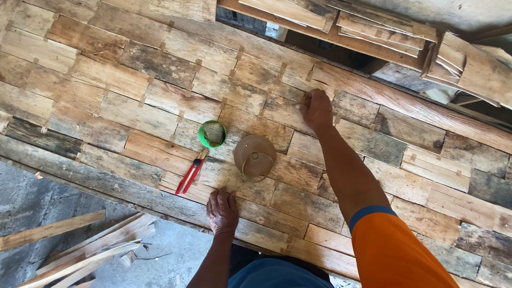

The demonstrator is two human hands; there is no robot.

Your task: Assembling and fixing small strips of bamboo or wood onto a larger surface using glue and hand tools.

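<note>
My right fingers (308,102) are curled down and bunched at the far edge of my right hand (318,110), pressing on a seam of the wooden slat panel (133,114); they seem to pinch something small there, but I cannot tell what, or whether anything is held at all. That seam lies directly under the fingertips, on the far side of the panel, and only my right arm, stretched out long, reaches it. My left hand (222,210) is much nearer to me, laid flat and spread on the near edge of the panel, holding nothing, just bearing down. The panel itself serves as my counter: rows of thin, weathered slats, brown and grey, overlapped and joined by small tabs, with its long axis running from far left to near right. Between my 2 hands sits a round brown coil (255,156), possibly tape or cord, well short of the right fingers. Just left of it is a small green cup (212,134), and nearer me, red-handled pliers (190,176) lie on the slats, closest to my left hand. Loose slats (85,256) lie on the concrete floor (32,192) at near left.
</note>
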